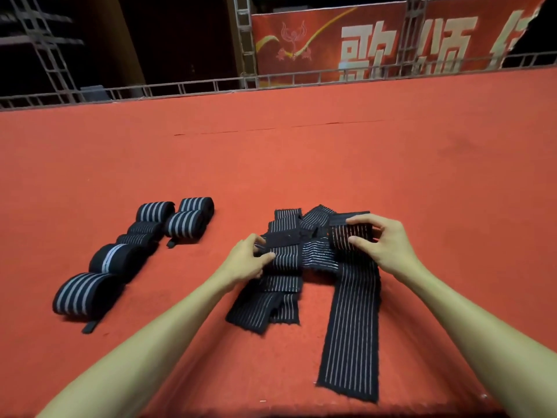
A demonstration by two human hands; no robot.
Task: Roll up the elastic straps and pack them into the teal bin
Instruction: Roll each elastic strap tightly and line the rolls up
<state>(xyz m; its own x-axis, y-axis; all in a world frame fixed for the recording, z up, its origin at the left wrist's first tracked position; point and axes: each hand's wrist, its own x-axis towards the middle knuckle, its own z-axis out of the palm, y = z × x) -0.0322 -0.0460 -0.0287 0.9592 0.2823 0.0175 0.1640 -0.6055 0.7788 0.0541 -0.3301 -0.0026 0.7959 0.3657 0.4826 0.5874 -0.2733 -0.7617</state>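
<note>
Head view looks down at a red carpet (301, 164). On the left side lie seven rolls (184, 225) of black strap with pale stripes, close together in a line. In the middle sits a pile (286, 260) of loose black straps, all crossed over each other. The left hand (248, 259) pinches one strap in the pile between thumb and fingers. The right hand (381, 241) has its thumb and fingers curled round the rolled-up top end of a long strap (352, 327). The rest of that strap lies flat on the carpet, reaching toward the person. Far back stand a metal rail (193, 86) and a red banner (376, 43).
</note>
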